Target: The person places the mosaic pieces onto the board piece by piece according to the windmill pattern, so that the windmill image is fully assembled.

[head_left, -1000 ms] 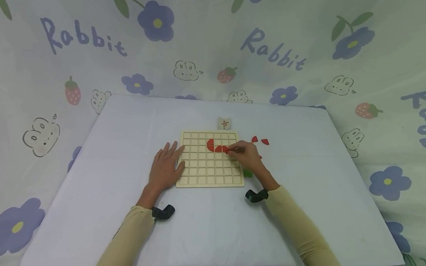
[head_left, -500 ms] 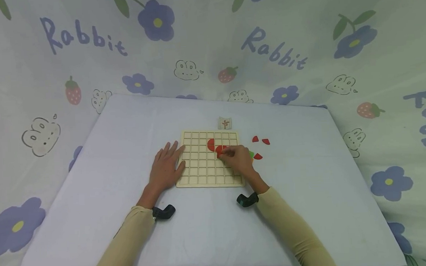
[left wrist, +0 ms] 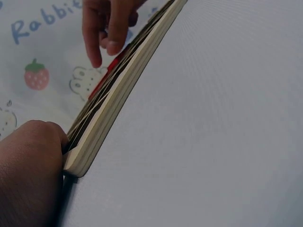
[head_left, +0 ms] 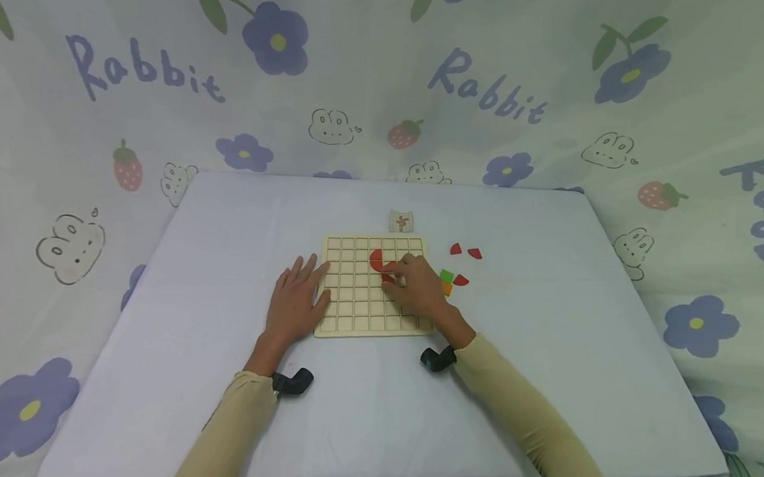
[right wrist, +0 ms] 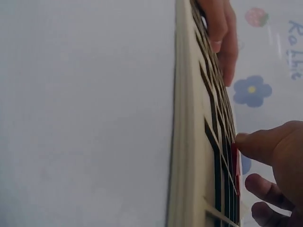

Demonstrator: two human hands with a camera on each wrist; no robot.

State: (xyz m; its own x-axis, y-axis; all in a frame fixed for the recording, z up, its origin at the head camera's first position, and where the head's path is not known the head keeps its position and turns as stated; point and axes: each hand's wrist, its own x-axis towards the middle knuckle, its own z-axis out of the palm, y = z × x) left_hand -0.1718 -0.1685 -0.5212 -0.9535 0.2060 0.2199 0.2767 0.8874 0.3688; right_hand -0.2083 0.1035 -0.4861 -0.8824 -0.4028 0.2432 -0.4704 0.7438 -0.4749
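Note:
A square wooden grid board [head_left: 353,309] lies on the table, with red rounded pieces [head_left: 376,259] set in its upper middle cells. My left hand [head_left: 293,301] rests at the board's left edge, fingers spread and thumb on the rim. Over the board, my right hand [head_left: 417,288] has its thumb and forefinger apart at a red piece [head_left: 386,278] in a cell below the others. In the right wrist view the thumb touches a red piece [right wrist: 235,153]; the other fingers are loosely bent. The palm hides several cells on the right side.
Right of the board lie loose red pieces [head_left: 475,253], a green square [head_left: 446,275] and an orange piece [head_left: 447,288]. A small patterned card [head_left: 401,221] is behind the board. White cloth covers the table [head_left: 552,316]; a printed curtain hangs behind.
My right hand has moved left across the board with a red piece, which now lies in a cell, and its fingers have parted. My left hand has stayed put.

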